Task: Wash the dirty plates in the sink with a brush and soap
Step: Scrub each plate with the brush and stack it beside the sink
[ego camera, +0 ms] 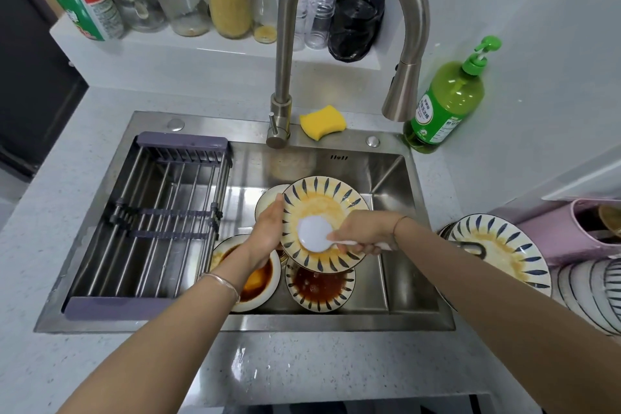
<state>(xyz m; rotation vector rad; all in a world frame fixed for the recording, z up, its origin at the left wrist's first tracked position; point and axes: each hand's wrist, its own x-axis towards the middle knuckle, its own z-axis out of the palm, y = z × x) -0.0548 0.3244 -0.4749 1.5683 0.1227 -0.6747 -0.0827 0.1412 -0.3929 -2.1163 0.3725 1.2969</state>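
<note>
Head view: the fingers [279, 203] of the left hand [267, 232] clasp the rim of a tilted, sauce-streaked plate [322, 200] over the sink [396, 185], presumably so drips fall in, while just right of them the right hand [364, 228] clenches a white brush [314, 232] against its centre.

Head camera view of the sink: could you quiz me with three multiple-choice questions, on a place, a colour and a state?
1. The sponge lies: A on the floor; B on the sink ledge beside the faucet; C in a cupboard.
2. The soap bottle is: A green; B red; C blue.
3. The right hand: A hangs idle; B grips the brush on a plate; C points upward.
Answers: B, it sits by the faucet's base; A, body and pump are green; B, fingers curl round its handle.
</note>
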